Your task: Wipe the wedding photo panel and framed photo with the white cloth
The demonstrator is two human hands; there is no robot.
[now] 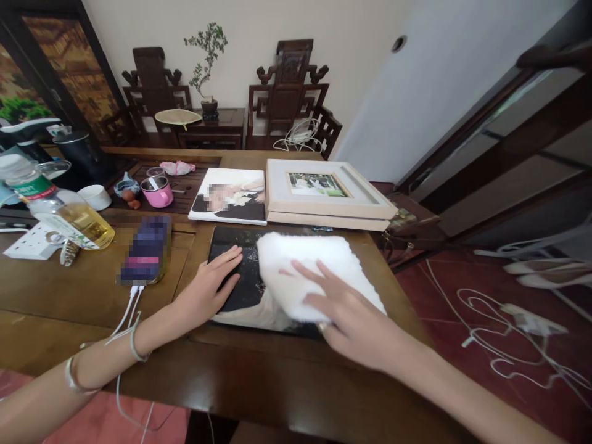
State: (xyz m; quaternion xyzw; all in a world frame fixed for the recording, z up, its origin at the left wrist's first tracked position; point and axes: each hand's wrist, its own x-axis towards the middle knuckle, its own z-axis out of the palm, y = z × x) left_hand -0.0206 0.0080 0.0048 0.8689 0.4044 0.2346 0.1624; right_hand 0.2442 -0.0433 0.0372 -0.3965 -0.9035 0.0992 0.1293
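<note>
A dark photo panel [245, 290] with a pale fabric-like shape along its lower edge lies flat on the wooden table [250, 364]. White specks dot its dark surface. My left hand [217, 277] rests on the panel's left side, fingers stretched out and holding nothing. A fluffy white cloth [342, 259] with a scalloped edge covers the panel's right part. From above, my right hand [346, 308] has hold of this cloth and presses it down, slightly blurred, two fingers extended over it. The cloth hides much of the panel beneath.
Behind the panel are a photo print [235, 206] and a stacked pale frame [324, 206]. To the left are a phone [145, 250] on charging cables, a pink cup [157, 192], a bottle [86, 222] and a white power strip [34, 242]. Cables [499, 333] lie on the floor at right.
</note>
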